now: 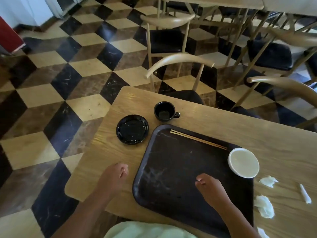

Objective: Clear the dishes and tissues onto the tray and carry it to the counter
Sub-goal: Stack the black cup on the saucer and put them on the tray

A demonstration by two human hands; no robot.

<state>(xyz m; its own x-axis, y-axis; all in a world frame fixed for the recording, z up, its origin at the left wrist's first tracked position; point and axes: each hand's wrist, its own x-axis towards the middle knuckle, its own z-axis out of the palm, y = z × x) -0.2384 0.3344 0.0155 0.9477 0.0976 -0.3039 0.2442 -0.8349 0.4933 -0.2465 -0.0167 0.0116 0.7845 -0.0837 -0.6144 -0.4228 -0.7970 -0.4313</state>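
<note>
A dark brown tray lies on the wooden table. A pair of chopsticks rests along its far edge, and a white bowl sits at its far right corner. Left of the tray stand a black saucer and a black cup. Crumpled tissues and a rolled white paper lie on the table right of the tray. My left hand hovers over the table left of the tray, fingers loosely curled, empty. My right hand hangs over the tray, also loosely curled and empty.
Wooden chairs with black cushions stand at the table's far side. More chairs and another table fill the back right. A checkered tile floor lies to the left.
</note>
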